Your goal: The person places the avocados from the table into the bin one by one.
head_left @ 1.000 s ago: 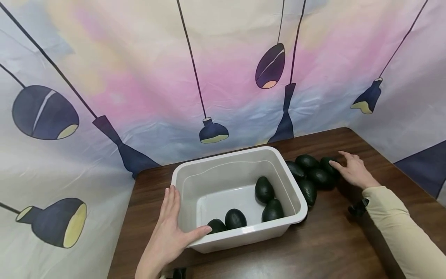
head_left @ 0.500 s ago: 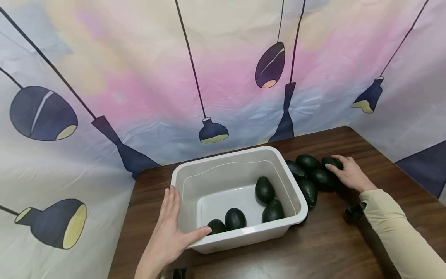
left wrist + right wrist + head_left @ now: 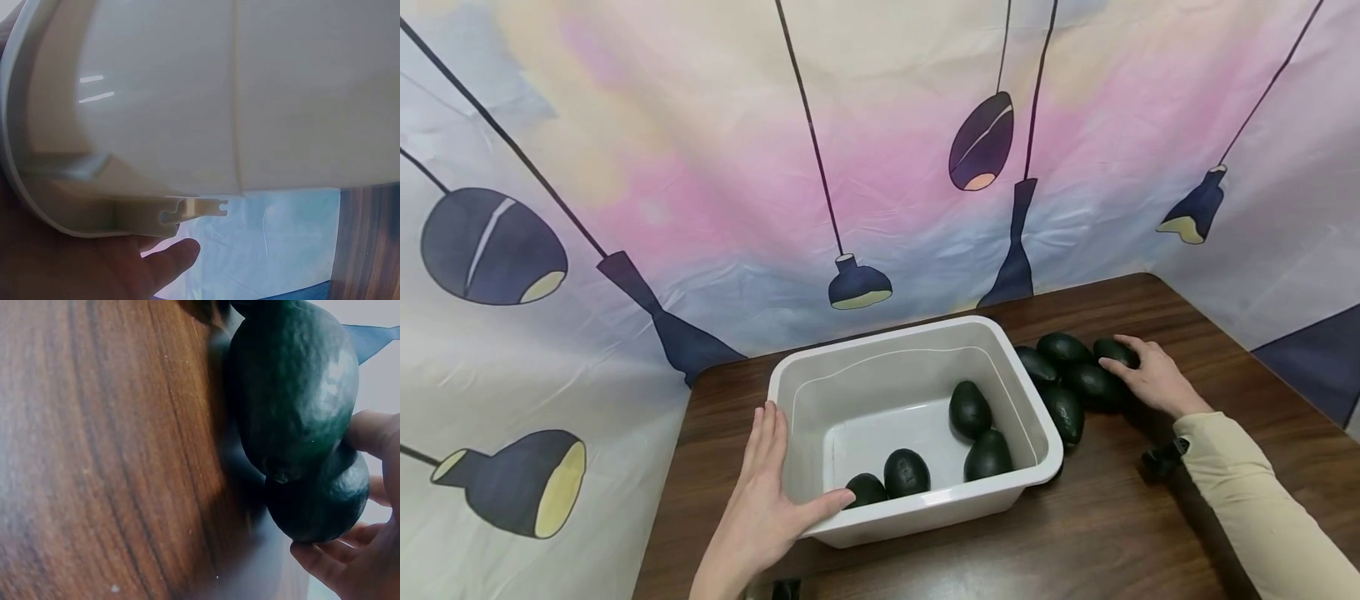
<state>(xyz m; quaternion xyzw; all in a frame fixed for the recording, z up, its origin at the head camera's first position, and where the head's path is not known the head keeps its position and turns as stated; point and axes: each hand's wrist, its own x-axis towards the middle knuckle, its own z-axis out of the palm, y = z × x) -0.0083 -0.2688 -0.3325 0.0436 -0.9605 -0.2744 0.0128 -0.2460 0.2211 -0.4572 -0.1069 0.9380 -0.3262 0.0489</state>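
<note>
In the head view, a pale grey plastic bin point(image 3: 880, 350) stands on the wooden table, with several dark green avocados point(image 3: 907, 473) inside. My left hand point(image 3: 760, 492) rests on the bin's near left corner, fingers straight along the left rim and thumb over the front rim. To the bin's right, more avocados lie clustered on the table. My right hand point(image 3: 1161, 382) pinches the avocado point(image 3: 1116, 352) at the cluster's far right between thumb and fingers. From the right wrist, this small avocado point(image 3: 319, 503) appears partly behind a larger avocado point(image 3: 294, 387).
The brown table point(image 3: 1120, 508) ends at a rounded far right corner. Behind it hangs a cloth backdrop point(image 3: 700, 167) printed with lamps. One avocado point(image 3: 1063, 414) lies right against the bin's right side.
My right hand has moved slightly left and its thumb and fingers have closed round the avocado at the right end. The left hand and the bin have stayed put.
</note>
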